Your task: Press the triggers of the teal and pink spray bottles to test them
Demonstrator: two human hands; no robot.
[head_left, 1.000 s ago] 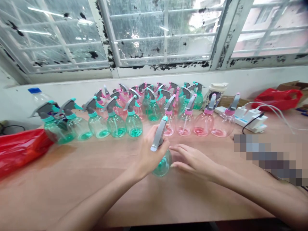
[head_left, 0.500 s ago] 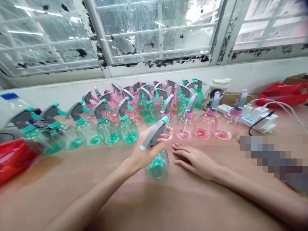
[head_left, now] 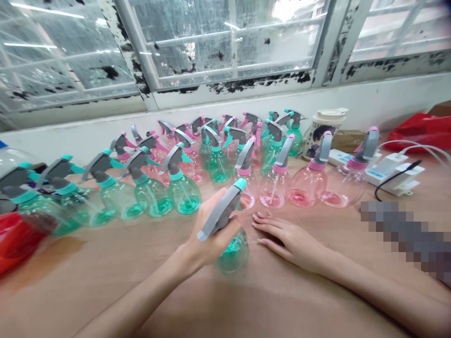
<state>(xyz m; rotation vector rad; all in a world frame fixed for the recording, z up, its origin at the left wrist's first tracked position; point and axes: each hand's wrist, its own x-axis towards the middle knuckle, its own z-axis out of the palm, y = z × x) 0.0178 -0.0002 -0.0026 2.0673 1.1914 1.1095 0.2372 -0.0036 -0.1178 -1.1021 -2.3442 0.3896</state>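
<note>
My left hand (head_left: 207,234) is wrapped round the neck of a green spray bottle (head_left: 231,258) with a grey trigger head and a turquoise nozzle. The bottle stands nearly upright in the middle of the table, with some of its neck hidden by the fingers. My right hand (head_left: 291,237) rests palm down on the table to the right of it, fingers stretched out and holding nothing. Beyond my left hand is another green spray bottle (head_left: 184,195). A pink spray bottle (head_left: 274,190) stands past the fingertips of my right hand.
Several green and pink spray bottles (head_left: 217,164) stand in rows towards the wall. A lidded paper cup (head_left: 322,131), a white power strip (head_left: 394,176) with cables and a red plastic bag (head_left: 419,134) are at the right. Another red bag (head_left: 21,241) lies at the left edge.
The camera view has come slightly closer to the table. My left hand keeps its hold on the green spray bottle, which sits a little lower in view. My right hand stays flat.
</note>
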